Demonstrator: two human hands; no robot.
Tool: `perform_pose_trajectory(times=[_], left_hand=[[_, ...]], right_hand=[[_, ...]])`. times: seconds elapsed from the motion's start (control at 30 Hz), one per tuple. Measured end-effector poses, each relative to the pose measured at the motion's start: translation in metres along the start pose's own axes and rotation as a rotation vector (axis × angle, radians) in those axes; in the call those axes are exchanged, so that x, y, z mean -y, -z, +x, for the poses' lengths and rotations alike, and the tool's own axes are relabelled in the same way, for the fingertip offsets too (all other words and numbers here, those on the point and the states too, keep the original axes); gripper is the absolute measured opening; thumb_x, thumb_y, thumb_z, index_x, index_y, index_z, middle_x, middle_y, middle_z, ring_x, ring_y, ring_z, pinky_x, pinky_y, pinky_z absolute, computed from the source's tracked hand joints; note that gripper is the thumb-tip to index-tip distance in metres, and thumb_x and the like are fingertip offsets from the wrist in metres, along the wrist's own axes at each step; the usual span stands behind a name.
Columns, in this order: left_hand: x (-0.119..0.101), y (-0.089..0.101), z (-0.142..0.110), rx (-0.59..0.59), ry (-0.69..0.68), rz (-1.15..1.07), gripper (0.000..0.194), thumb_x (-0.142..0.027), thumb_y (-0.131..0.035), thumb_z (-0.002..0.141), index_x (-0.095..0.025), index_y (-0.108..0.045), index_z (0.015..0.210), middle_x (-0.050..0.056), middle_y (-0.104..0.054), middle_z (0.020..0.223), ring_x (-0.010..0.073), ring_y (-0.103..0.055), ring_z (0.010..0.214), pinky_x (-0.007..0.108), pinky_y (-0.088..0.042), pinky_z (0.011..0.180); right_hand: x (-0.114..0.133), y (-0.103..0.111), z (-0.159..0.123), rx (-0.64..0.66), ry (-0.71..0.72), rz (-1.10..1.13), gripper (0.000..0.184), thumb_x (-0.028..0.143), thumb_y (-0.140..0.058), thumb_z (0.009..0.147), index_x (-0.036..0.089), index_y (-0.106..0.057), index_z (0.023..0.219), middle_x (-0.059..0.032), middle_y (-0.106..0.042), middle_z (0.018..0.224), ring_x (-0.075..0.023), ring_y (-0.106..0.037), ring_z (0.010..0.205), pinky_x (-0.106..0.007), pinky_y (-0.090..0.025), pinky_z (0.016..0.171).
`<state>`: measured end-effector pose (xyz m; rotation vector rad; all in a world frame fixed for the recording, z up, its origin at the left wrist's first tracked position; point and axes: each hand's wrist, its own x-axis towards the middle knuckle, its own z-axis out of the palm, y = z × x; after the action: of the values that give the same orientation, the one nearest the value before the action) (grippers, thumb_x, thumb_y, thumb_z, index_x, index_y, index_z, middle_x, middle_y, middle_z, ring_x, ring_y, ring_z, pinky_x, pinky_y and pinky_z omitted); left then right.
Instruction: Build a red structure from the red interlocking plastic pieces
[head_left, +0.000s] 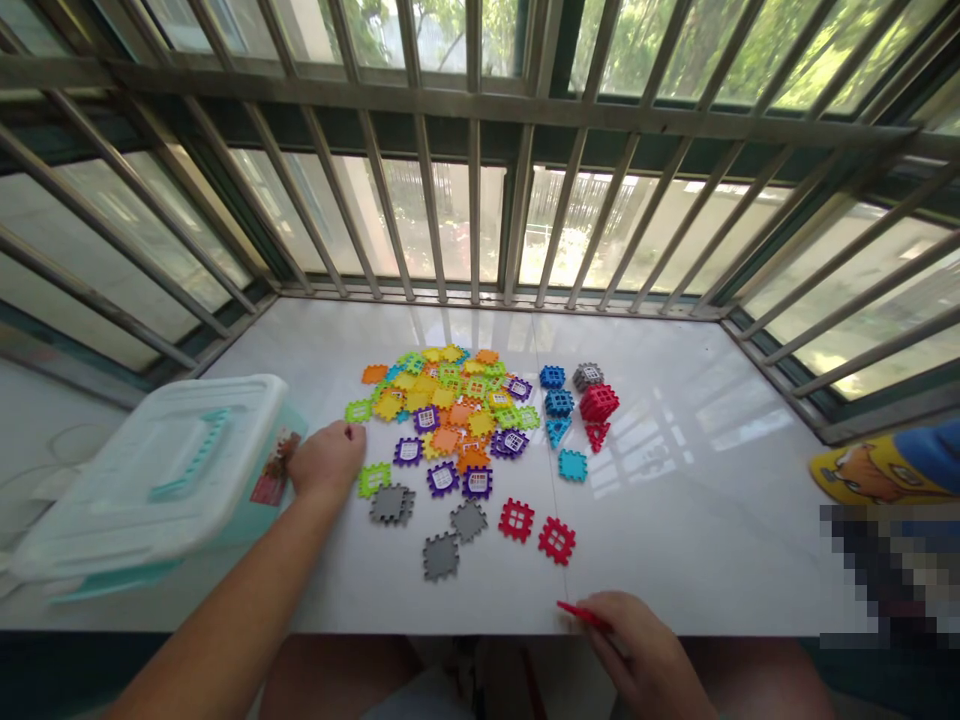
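Observation:
My left hand point(328, 458) rests in a loose curl on the white marble sill point(675, 560), just left of a heap of colourful plastic interlocking tiles point(442, 410). A lime green tile point(374, 479) lies closest to it. My right hand point(634, 645) is at the sill's front edge, pinching a thin red plastic piece point(583, 616) seen edge-on. Nearby lie a red lattice tile point(556, 540) and grey tiles point(440, 556). Small joined stacks of blue tiles point(559, 403) and red tiles point(598, 403) stand right of the heap.
A lidded plastic storage box point(150, 480) with a pale teal handle sits at the sill's left end, beside my left forearm. Metal window bars point(472, 200) rise along the back and sides. A yellow and blue printed object point(877, 465) lies at the right, by a pixelated patch.

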<state>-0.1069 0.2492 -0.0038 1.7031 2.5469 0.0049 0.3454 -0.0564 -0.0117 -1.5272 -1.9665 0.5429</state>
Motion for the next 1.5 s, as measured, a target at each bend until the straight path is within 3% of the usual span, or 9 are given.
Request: perform_pose_trajectory(times=[0.1, 0.2, 0.33, 0.53, 0.73, 0.87, 1.1, 1.27, 1.5], left_hand=[[-0.001, 0.002, -0.001, 0.015, 0.002, 0.003, 0.063, -0.046, -0.029, 0.106, -0.017, -0.084, 0.118, 0.023, -0.082, 0.118, 0.0422, -0.077, 0.107, 0.045, -0.055, 0.080], [-0.003, 0.004, -0.002, 0.028, -0.005, 0.008, 0.063, -0.046, -0.029, 0.107, -0.017, -0.083, 0.118, 0.023, -0.082, 0.119, 0.0421, -0.077, 0.108, 0.045, -0.055, 0.080], [-0.003, 0.005, -0.002, 0.024, -0.011, 0.006, 0.064, -0.047, -0.029, 0.106, -0.016, -0.084, 0.119, 0.024, -0.082, 0.118, 0.0427, -0.077, 0.107, 0.047, -0.056, 0.081], [-0.003, 0.004, -0.002, 0.025, -0.011, 0.010, 0.065, -0.046, -0.027, 0.106, -0.016, -0.084, 0.120, 0.025, -0.082, 0.118, 0.0435, -0.076, 0.107, 0.048, -0.056, 0.080], [-0.003, 0.003, -0.001, 0.038, -0.003, 0.017, 0.066, -0.047, -0.026, 0.106, -0.016, -0.083, 0.121, 0.025, -0.081, 0.121, 0.0442, -0.076, 0.108, 0.047, -0.056, 0.080], [-0.003, 0.003, -0.001, 0.041, -0.001, 0.014, 0.066, -0.047, -0.026, 0.107, -0.016, -0.083, 0.121, 0.026, -0.081, 0.121, 0.0439, -0.076, 0.110, 0.048, -0.056, 0.082], [-0.001, 0.002, 0.001, 0.042, 0.004, -0.005, 0.066, -0.046, -0.028, 0.106, -0.016, -0.084, 0.123, 0.027, -0.081, 0.119, 0.0447, -0.075, 0.108, 0.050, -0.055, 0.083], [0.000, 0.002, 0.000, 0.034, -0.016, 0.011, 0.066, -0.045, -0.027, 0.107, -0.015, -0.084, 0.121, 0.026, -0.081, 0.119, 0.0449, -0.075, 0.108, 0.048, -0.055, 0.081], [0.000, 0.001, 0.001, 0.039, -0.002, 0.020, 0.067, -0.046, -0.026, 0.107, -0.016, -0.084, 0.120, 0.026, -0.081, 0.119, 0.0440, -0.076, 0.108, 0.047, -0.056, 0.081]], right_hand=[[-0.010, 0.021, 0.011, 0.024, -0.369, 0.074, 0.031, 0.050, -0.062, 0.109, 0.027, -0.074, 0.125, -0.0046, -0.082, 0.098, -0.0226, -0.078, 0.084, -0.030, -0.064, 0.074], [-0.025, 0.046, 0.034, 0.151, -0.516, 0.055, 0.041, 0.055, -0.065, 0.101, 0.025, -0.073, 0.127, 0.0005, -0.075, 0.077, -0.0219, -0.071, 0.066, -0.031, -0.056, 0.062], [-0.047, 0.068, 0.064, 0.240, -0.460, -0.033, 0.038, 0.051, -0.069, 0.095, 0.025, -0.074, 0.121, -0.0011, -0.076, 0.080, -0.0246, -0.072, 0.072, -0.036, -0.058, 0.071], [-0.058, 0.071, 0.083, -0.059, -0.212, -0.159, 0.040, 0.046, -0.064, 0.104, 0.027, -0.066, 0.139, -0.0129, -0.068, 0.140, -0.0251, -0.074, 0.098, -0.043, -0.064, 0.096], [-0.054, 0.050, 0.060, -0.124, -0.219, -0.308, 0.055, 0.058, -0.071, 0.104, 0.024, -0.058, 0.145, -0.0157, -0.069, 0.133, -0.0357, -0.071, 0.120, -0.054, -0.060, 0.109], [-0.055, 0.037, 0.047, -0.145, -0.222, -0.309, 0.059, 0.053, -0.072, 0.102, 0.022, -0.056, 0.150, -0.0165, -0.071, 0.130, -0.0376, -0.071, 0.119, -0.059, -0.061, 0.106], [-0.059, 0.051, 0.051, -0.060, -0.107, -0.242, 0.052, 0.035, -0.065, 0.105, 0.025, -0.056, 0.155, -0.0142, -0.071, 0.145, -0.0338, -0.069, 0.133, -0.055, -0.058, 0.115], [-0.053, 0.042, 0.052, -0.111, -0.157, -0.311, 0.063, 0.047, -0.074, 0.101, 0.023, -0.055, 0.155, -0.0163, -0.070, 0.143, -0.0374, -0.069, 0.130, -0.057, -0.058, 0.113], [-0.044, 0.019, 0.055, -0.208, -0.227, -0.396, 0.058, 0.052, -0.073, 0.102, 0.024, -0.055, 0.150, -0.0168, -0.072, 0.134, -0.0391, -0.069, 0.120, -0.059, -0.058, 0.106]])
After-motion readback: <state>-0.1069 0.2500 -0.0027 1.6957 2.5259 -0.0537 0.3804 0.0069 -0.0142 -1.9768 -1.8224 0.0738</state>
